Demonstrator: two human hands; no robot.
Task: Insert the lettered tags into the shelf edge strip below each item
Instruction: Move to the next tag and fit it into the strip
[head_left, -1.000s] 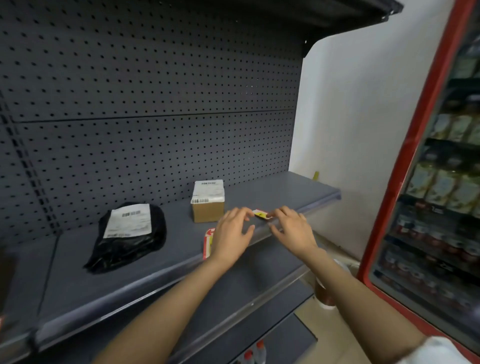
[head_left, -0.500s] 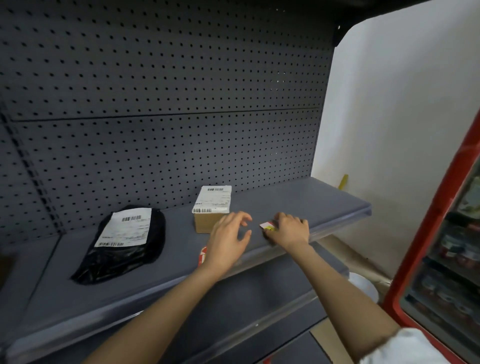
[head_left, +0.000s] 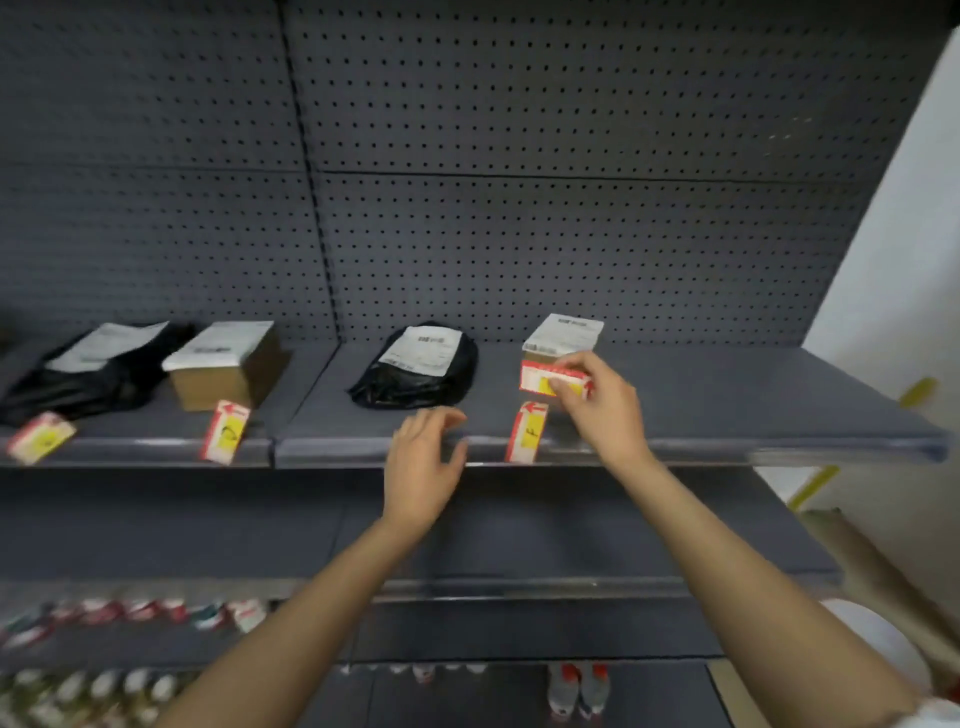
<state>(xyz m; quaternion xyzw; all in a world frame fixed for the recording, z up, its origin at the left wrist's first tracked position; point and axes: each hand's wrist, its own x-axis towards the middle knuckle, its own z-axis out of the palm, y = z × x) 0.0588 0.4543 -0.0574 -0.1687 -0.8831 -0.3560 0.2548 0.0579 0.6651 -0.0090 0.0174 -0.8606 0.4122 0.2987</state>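
My right hand (head_left: 602, 402) pinches a red-and-yellow tag (head_left: 548, 378), held up in front of a small cardboard box (head_left: 563, 335) on the grey shelf (head_left: 727, 400). Below it a tag marked F (head_left: 527, 432) stands tilted in the clear shelf edge strip (head_left: 753, 447). My left hand (head_left: 423, 465) hovers with spread fingers, empty, at the strip below a black bag with a white label (head_left: 418, 366). Further left, another tag (head_left: 226, 431) leans under a larger box (head_left: 228, 364), and a third tag (head_left: 40, 437) sits under a second black bag (head_left: 88, 369).
A dark pegboard wall (head_left: 519, 208) backs the shelf. Lower shelves (head_left: 519, 566) hold bottles and cans (head_left: 577, 688) at the bottom left and centre. A white wall (head_left: 893, 270) stands at the right, with brown paper (head_left: 883, 571) and a white round object below it.
The view has swung left and back, bringing two more parcels and their tags into sight. My right hand has lifted the tag off the shelf; my left hand has drifted left along the strip.
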